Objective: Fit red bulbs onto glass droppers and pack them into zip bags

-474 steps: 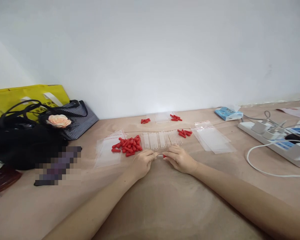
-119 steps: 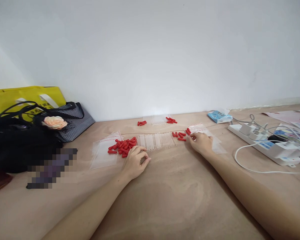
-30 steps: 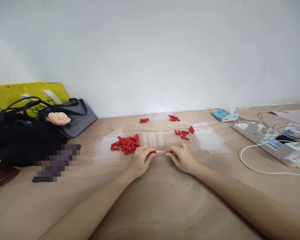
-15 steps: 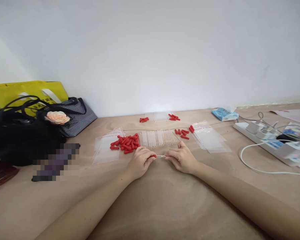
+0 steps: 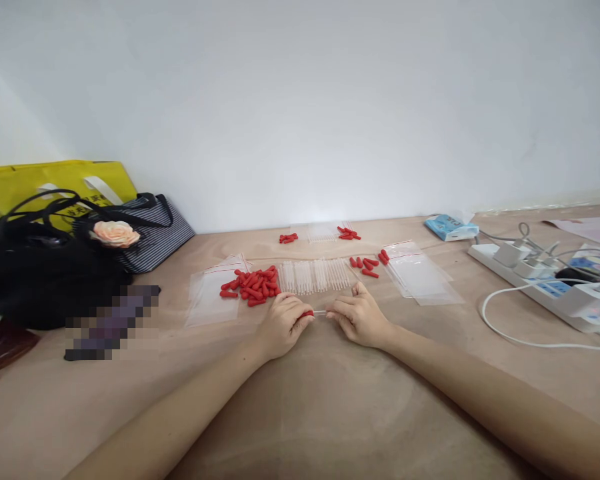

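Note:
Between finger and thumb, my left hand [image 5: 286,325] pinches a red rubber dropper bulb [image 5: 309,313]. My right hand [image 5: 359,316] grips a thin clear dropper tube [image 5: 320,313], whose visible stretch bridges the small gap to the bulb. How deep the tube sits in the bulb is hidden by the fingers. Just behind my hands lies a row of clear dropper tubes [image 5: 313,276], side by side. A heap of red bulbs [image 5: 257,285] is left of that row, partly on clear zip bags [image 5: 213,293]. Several more red bulbs [image 5: 365,265] lie at its right end.
More zip bags [image 5: 423,277] lie on the right. Small groups of bulbs [image 5: 349,233] and tubes are by the wall. A blue tissue pack [image 5: 450,228] and a power strip [image 5: 545,287] with cables occupy the right; bags [image 5: 45,267] and a pixelated object [image 5: 113,325] the left.
My right hand has shifted slightly left, toward my left hand. Less of the tube shows between them. The bulb stays in my left fingers.

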